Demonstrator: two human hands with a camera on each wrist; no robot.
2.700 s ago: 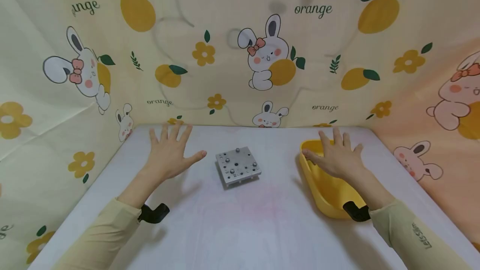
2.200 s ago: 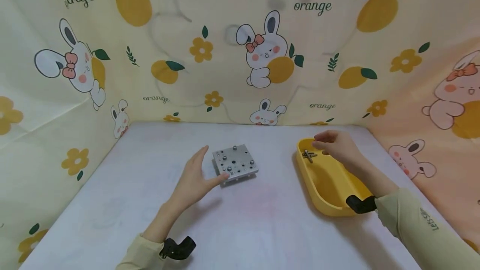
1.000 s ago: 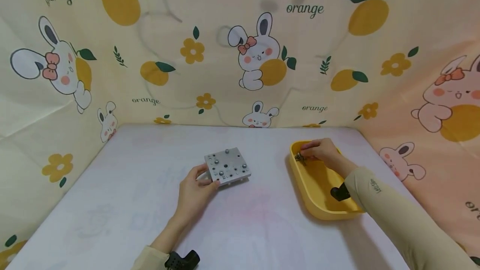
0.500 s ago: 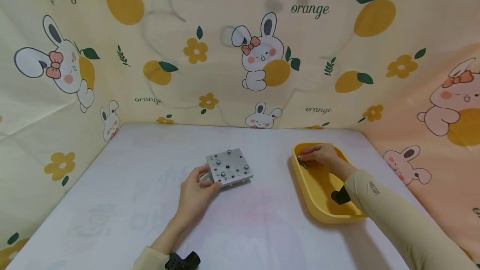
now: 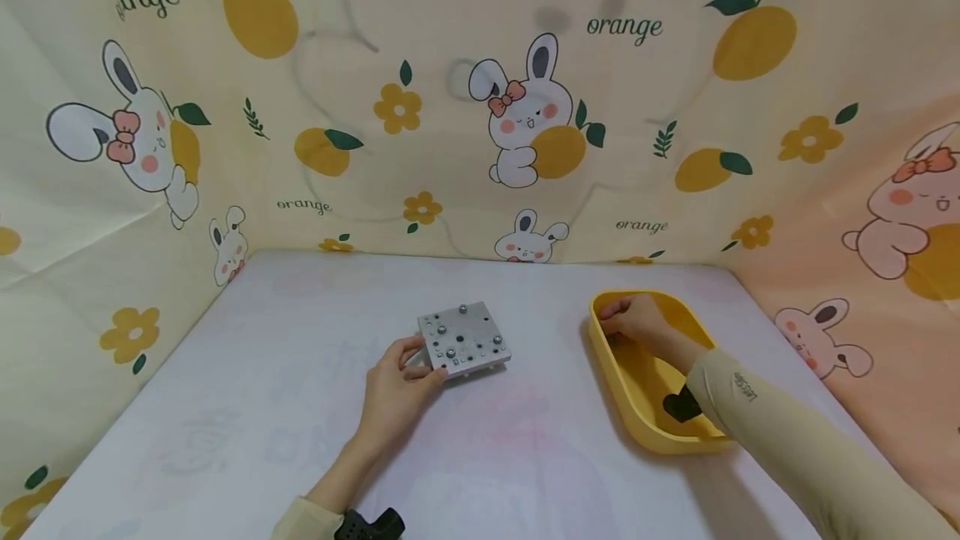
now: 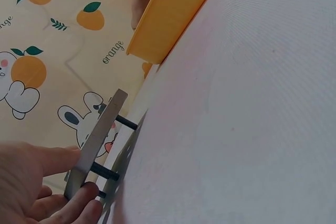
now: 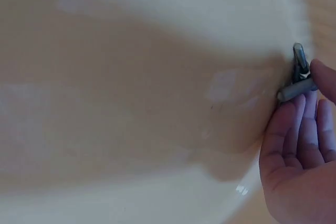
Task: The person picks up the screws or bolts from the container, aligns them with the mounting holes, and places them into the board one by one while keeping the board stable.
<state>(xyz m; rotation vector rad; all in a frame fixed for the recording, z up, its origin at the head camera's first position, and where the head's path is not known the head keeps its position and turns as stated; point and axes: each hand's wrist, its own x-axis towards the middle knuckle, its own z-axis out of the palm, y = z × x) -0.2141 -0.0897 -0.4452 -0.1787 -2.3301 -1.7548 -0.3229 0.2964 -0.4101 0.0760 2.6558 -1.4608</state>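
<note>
The plate could be tipped or swung about its corner, since the perforated metal plate (image 5: 472, 330) is pinched by the left grip (image 5: 395, 390) at its near-left part only, with the rest reaching out unsupported by any finger. If it were pressed down unevenly, the protruding threaded shanks (image 6: 106, 171) might be scraped or rocked against the table (image 5: 225, 373); whether their tips touch it cannot be told. In the yellow tray (image 5: 648, 382), the held screw (image 7: 296, 90) could be rolled out or dropped, as it appears to be caught merely between thumb and fingertips. A second screw (image 7: 300, 56), lying right against it, could be dragged along or knocked loose.

The plate is placed to the right of the left grip, its edge lodged between thumb and fingers, well apart from the tray. The right grip (image 5: 637, 322) is lowered into the tray's far-left end, its fingers curled; the held screw is seen jutting from the fingertips, though how firmly it is pinched cannot be judged.
</note>
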